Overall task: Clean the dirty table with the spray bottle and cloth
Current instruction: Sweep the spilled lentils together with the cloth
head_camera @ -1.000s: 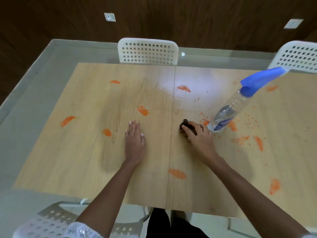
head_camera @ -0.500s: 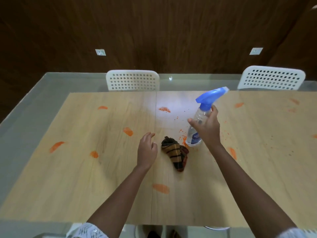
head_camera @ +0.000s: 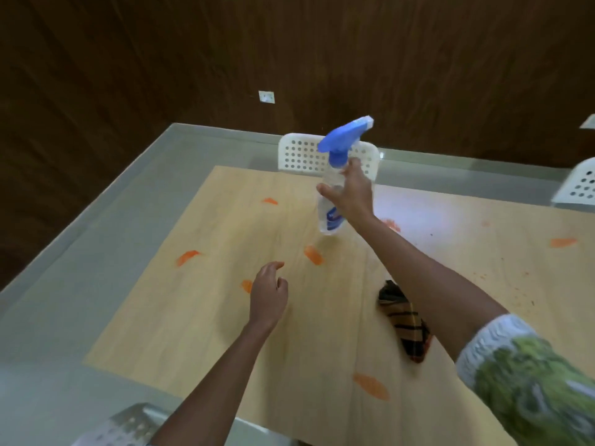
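Cloth on table, right of the stains.

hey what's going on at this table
A person is cleaning a wooden table marked with orange smears. Their right hand grips a clear spray bottle with a blue trigger head, held up above the tabletop. The left hand hovers over the table with fingers loosely curled, holding nothing. A striped brown cloth lies on the table, partly hidden by the right forearm. No hand is on the cloth right now.
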